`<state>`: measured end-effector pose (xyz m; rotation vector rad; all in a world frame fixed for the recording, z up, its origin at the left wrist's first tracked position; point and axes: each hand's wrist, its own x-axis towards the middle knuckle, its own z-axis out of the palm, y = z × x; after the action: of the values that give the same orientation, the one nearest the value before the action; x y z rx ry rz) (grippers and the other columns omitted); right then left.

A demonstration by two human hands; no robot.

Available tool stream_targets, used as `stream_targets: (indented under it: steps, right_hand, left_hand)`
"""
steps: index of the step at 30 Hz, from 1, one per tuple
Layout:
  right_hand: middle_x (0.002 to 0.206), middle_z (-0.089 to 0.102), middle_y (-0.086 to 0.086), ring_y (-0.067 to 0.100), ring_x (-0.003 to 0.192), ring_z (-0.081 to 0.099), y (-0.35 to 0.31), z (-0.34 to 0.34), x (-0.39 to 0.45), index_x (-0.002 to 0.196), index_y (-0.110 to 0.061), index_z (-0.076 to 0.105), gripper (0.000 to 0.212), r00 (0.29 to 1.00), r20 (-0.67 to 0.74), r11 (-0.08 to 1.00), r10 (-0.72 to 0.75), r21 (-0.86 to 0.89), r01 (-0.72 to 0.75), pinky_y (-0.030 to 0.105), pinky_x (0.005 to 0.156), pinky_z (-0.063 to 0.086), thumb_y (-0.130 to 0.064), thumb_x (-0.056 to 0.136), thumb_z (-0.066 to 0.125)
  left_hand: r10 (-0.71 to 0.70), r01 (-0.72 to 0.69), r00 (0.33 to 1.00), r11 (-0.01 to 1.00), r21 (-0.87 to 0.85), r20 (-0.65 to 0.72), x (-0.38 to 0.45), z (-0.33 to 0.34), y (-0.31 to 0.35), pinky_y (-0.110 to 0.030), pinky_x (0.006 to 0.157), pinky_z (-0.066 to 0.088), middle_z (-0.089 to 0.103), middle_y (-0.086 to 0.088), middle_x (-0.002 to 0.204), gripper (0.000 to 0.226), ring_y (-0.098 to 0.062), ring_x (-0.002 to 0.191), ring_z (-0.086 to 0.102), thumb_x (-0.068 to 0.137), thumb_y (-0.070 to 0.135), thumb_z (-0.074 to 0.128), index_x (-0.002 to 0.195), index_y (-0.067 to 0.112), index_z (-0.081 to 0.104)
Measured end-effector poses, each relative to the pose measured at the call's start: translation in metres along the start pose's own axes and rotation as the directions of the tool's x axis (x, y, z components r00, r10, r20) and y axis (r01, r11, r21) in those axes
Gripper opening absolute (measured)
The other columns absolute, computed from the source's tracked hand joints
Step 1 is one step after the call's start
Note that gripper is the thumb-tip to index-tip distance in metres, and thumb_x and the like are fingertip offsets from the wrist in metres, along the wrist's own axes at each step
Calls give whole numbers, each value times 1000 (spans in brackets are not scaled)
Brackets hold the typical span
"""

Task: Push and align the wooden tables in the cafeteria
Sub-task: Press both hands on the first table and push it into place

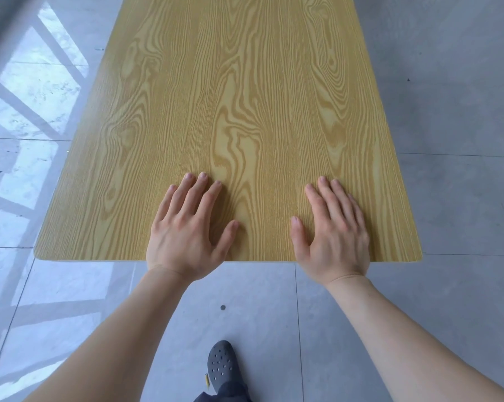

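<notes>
Head view is showing a wooden desk [245,111] stretching away from the person across a grey tiled floor [448,169], its near edge facing them. The left hand [184,236] is lying flat, palm down, on the desk top near that edge, its fingers [200,195] spread apart and gripping nothing. The right hand [332,236] is resting flat just beside it, fingers held loosely together, thumb out. A dark perforated shoe [221,362] is standing on the floor below.
</notes>
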<state>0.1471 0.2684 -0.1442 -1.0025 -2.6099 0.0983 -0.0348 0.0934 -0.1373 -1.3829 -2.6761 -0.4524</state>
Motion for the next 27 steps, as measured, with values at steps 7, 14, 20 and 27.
stream_targets:
  steps: [7, 14, 20, 27]
  right_hand:
    - [160, 43, 11, 29, 152, 32, 3, 12, 40, 149, -12, 50, 64, 1000, -10, 1000, 2, 7, -2, 47, 124, 23, -49, 97, 41]
    - [160, 43, 10, 28, 152, 31, 4, 21, 72, 149, -13, 50, 64, 1000, 0, 1000, 10, -1, -10, 45, 125, 21, -50, 97, 39]
    - [161, 41, 9, 27, 153, 28, 4, 27, 101, 150, -14, 48, 65, 1000, 23, 1000, 16, 0, -16, 44, 125, 20, -51, 98, 36]
    - [161, 42, 11, 28, 153, 30, 1, 32, 113, 150, -13, 49, 65, 1000, 17, 1000, 21, 2, -21, 45, 125, 21, -50, 98, 38]
  left_hand:
    - [1, -1, 1000, 1000, -8, -4, 40, 7, -8, -45, 127, 18, 41, -5, 161, 70, -26, 154, 26, 96, 64, 44, 151, 19, 46]
    - [5, -5, 1000, 1000, -8, -17, 73, 14, -15, -45, 126, 18, 42, -5, 160, 70, -26, 154, 27, 95, 63, 45, 150, 20, 47]
    - [2, -2, 1000, 1000, -2, -16, 102, 19, -21, -45, 126, 18, 42, -5, 161, 70, -26, 154, 28, 95, 65, 43, 150, 21, 47]
    - [7, -7, 1000, 1000, 0, -20, 115, 23, -28, -46, 126, 20, 43, -5, 160, 70, -27, 153, 29, 95, 65, 43, 149, 20, 47]
